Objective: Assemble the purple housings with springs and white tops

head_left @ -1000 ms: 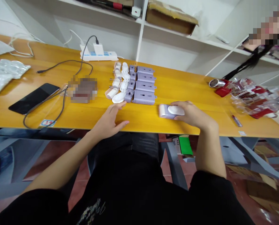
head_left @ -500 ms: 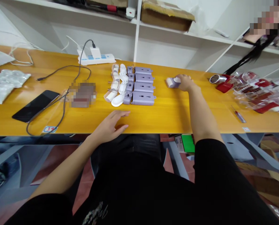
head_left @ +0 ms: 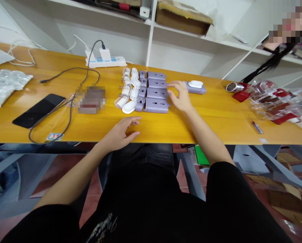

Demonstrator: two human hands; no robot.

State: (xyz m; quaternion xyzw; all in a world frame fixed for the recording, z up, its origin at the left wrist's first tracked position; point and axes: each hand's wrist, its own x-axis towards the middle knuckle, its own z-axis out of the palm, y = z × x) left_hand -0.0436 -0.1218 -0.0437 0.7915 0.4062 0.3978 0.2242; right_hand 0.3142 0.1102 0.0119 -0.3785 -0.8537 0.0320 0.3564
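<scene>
My right hand (head_left: 180,96), thumb and fingers apart, hovers at the right end of a row of purple plastic casings (head_left: 156,92); I cannot tell whether its fingertips touch them. Smaller purple parts (head_left: 141,99) adjoin the casings on the left, followed by white oval pieces (head_left: 129,107) and clear-and-white parts with prongs (head_left: 122,102). Beyond my right hand, another purple casing (head_left: 200,90) lies with a white oval piece (head_left: 196,84) on top. Near the table's front edge my left hand (head_left: 120,133) rests open, holding nothing.
A phone (head_left: 39,109), a dark cable (head_left: 70,118) and a power strip (head_left: 118,61) occupy the left side of the table (head_left: 166,130). At right lie a small screwdriver-like tool (head_left: 256,127) and red parts in clear wrapping (head_left: 280,104). White shelving (head_left: 151,37) stands behind.
My right hand has released the purple piece at the right and moved left to the row of casings. That piece now lies flat on the table. My left hand is nearly unchanged.
</scene>
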